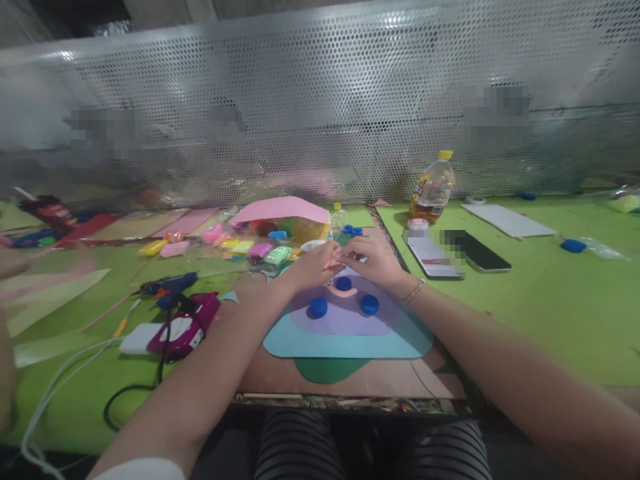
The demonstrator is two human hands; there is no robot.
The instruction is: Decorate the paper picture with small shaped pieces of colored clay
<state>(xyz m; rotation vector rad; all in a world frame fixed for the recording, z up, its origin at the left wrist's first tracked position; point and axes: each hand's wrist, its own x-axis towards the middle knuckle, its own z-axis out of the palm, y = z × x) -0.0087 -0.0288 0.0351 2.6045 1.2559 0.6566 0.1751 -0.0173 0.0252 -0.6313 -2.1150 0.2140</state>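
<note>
Both my hands meet at the far edge of a paper craft piece on a brown board (360,381). My left hand (313,265) and my right hand (373,259) have fingers pinched together on a small pink piece (334,263) between them. The craft is a light-blue sheet (350,343) with a lilac shape (345,317) on top and a green shape (327,369) under it. Three blue bottle caps (319,307) (343,283) (369,304) sit on the lilac shape, with a pink curved strip (343,293) among them.
A blue glue gun (167,287), a magenta toy car (185,325) and cables lie left. Coloured clay packets (260,250) and pink paper (283,209) lie behind. Two phones (457,253) and an oil bottle (433,188) stand right. A perforated metal wall (320,107) closes the back.
</note>
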